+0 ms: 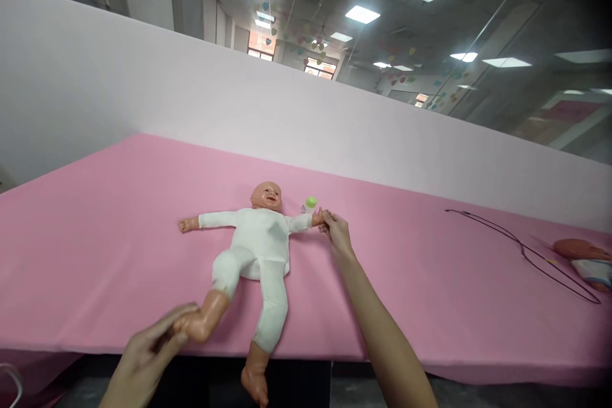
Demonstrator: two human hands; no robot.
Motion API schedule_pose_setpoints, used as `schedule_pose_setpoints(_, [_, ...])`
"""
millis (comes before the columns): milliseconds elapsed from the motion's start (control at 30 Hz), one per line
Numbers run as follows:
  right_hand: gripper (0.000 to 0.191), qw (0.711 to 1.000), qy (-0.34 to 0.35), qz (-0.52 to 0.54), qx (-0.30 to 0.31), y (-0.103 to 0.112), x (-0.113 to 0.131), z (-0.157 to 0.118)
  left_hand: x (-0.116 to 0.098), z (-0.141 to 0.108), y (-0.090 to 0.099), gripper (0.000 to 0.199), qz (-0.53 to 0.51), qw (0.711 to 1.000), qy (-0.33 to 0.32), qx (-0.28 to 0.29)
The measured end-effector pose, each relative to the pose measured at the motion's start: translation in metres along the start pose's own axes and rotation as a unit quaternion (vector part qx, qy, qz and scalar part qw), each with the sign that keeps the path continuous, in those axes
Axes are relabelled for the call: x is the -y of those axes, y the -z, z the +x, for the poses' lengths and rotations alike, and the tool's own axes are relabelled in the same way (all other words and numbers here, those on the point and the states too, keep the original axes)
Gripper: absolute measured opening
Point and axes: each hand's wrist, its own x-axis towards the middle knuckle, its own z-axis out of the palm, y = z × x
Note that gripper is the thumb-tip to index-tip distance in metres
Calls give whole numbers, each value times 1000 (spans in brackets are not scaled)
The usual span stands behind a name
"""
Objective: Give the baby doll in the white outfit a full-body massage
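A baby doll (pixel 262 234) with a white cloth body lies on its back, its head towards the wall and its legs towards me. My left hand (pixel 152 345) grips the doll's foot on the left side, thumb and fingers on either side of it. The doll's other leg hangs over the table's front edge. With my right hand (pixel 335 229) I pinch the doll's small hand on the right, that arm stretched out sideways. The opposite doll arm lies flat on the cloth. Just behind the held arm stands a small bottle (pixel 310 205) with a green cap.
Pink cloth (pixel 119 236) covers the table. A low white wall (pixel 287 115) runs along its back, with glass above. At the right lie a dark looped cord (pixel 519 242) and part of another doll (pixel 586 261), cut off by the frame.
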Motion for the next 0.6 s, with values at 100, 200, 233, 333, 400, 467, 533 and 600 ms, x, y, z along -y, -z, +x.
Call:
schedule_pose_setpoints(100, [47,991,61,-56,107,-33,21,-29,-36,53,-31,53,-39,997,-59,7])
schedule_pose_setpoints(200, [41,971,96,-114,186,-62,14,-57,-61,100,-63,51,-98,991,-88,33])
schedule_pose_setpoints(233, [39,968,104,-124,190,-67,10,-61,-64,108,-69,52,-111,989,-92,38])
schedule_pose_setpoints(333, [40,978,79,-112,158,-57,1,-46,-56,104,-64,51,-93,990,-100,39])
schedule_pose_setpoints(400, [43,991,40,-78,104,-35,1,-19,-37,76,-46,49,-44,994,-102,19])
schedule_pose_setpoints(467, [39,999,1,-48,27,-9,-3,9,-9,38,-28,46,0,995,-98,-20])
schedule_pose_setpoints(533, [34,995,-70,-55,-35,12,-13,29,21,1,-16,42,35,994,-102,-11])
schedule_pose_setpoints(600, [34,986,-127,-81,-66,23,-28,37,48,-27,-14,38,63,990,-125,-10])
